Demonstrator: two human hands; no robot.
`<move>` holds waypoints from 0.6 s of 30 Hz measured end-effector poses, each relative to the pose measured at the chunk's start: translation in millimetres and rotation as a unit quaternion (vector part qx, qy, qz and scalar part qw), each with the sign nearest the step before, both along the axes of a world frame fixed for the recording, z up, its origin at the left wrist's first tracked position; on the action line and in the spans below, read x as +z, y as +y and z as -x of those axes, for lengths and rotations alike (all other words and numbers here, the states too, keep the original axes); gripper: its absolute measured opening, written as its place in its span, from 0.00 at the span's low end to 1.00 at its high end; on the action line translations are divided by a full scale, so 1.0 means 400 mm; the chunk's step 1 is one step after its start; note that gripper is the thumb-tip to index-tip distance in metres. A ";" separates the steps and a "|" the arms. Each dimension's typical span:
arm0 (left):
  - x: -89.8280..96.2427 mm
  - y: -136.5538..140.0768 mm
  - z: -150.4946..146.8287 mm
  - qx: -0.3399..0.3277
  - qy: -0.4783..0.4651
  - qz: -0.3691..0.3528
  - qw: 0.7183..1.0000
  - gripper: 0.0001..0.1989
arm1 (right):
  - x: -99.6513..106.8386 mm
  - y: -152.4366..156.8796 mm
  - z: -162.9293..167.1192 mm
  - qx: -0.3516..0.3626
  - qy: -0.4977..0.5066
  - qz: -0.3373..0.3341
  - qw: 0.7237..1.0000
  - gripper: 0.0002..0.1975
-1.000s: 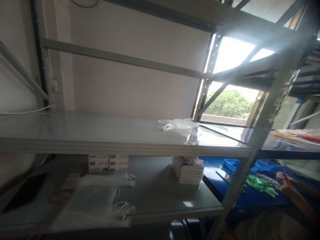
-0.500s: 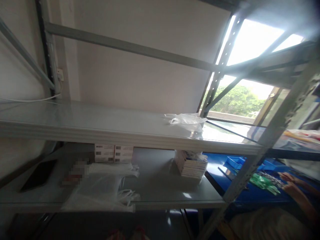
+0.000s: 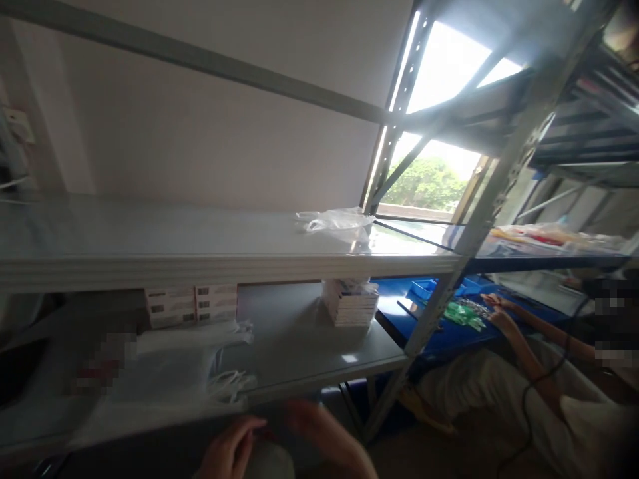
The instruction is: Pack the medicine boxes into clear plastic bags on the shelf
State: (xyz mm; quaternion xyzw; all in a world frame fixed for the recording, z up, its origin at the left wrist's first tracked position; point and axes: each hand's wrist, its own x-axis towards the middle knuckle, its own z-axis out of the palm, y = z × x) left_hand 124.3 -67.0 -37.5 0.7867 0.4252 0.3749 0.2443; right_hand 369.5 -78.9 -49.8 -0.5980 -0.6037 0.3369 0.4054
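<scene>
My left hand (image 3: 230, 447) is low in the view, below the front edge of the lower shelf. Its fingers point right, slightly bent and apart, with nothing visible in them. My right hand (image 3: 308, 420) is beside it on the right, smeared by motion, so its fingers cannot be made out. Nearest to both hands are clear plastic bags (image 3: 160, 372), lying flat on the lower shelf with their handles to the right. Behind the bags stand white boxes with barcode labels (image 3: 192, 306). A stack of thin white boxes (image 3: 352, 305) sits farther right.
A crumpled clear bag (image 3: 339, 223) lies on the upper shelf (image 3: 150, 233). A slanting metal post (image 3: 449, 279) rises on the right. Beyond it, a seated person's hands (image 3: 494, 307) are over a blue table, near a green bag (image 3: 464, 314) and blue trays (image 3: 424, 287).
Both my hands have come into view at the bottom. The view has turned right, so shelves and bags appear farther left and more of the seated person shows.
</scene>
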 end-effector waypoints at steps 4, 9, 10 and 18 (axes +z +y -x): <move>0.169 0.114 -0.066 -0.057 -0.061 0.057 0.995 0.17 | 0.229 0.180 -0.215 -0.078 -0.227 -0.163 0.957 0.29; 0.201 0.183 -0.107 -0.087 -0.114 0.066 0.987 0.18 | 0.391 0.349 -0.414 -0.231 -0.516 -0.106 0.818 0.20; 0.189 0.186 -0.110 -0.097 -0.118 0.073 0.986 0.18 | 0.397 0.370 -0.435 -0.226 -0.549 -0.071 0.802 0.20; 0.191 0.267 -0.165 -0.139 -0.110 0.080 0.981 0.17 | 0.395 0.454 -0.468 -0.170 -0.610 -0.028 0.774 0.22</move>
